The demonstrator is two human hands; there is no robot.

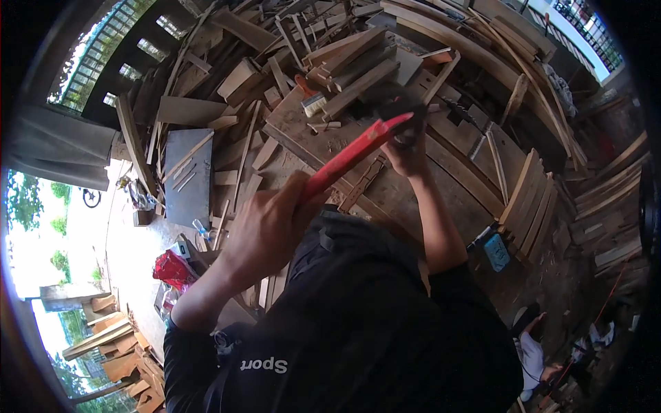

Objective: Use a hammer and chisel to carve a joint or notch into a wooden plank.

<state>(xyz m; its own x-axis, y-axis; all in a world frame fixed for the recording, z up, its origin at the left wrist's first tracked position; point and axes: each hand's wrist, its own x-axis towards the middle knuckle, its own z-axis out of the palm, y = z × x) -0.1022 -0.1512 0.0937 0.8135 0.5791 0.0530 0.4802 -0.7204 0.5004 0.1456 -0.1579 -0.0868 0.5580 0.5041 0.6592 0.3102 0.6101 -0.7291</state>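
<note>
Item: one long tool with a red, straight handle (351,157) and a dark, blurred head, raised at a slant in front of the torso, above a brown wooden workbench (303,138). Left hand (261,224): fingers closed round the handle's lower end (a full-fist hold, presumably for control of its length). Right hand (405,157): at the head end, perhaps steadying it; blur and the dark head hide the fingers, so whether it grips cannot be told.

Also present: one flat paintbrush with pale bristles (315,104), beside stacked brown timber pieces (361,89), probably put there for easy reach. One grey rectangular panel (189,206), left of the bench, bearing thin wooden strips (184,180), perhaps to keep them together.
</note>
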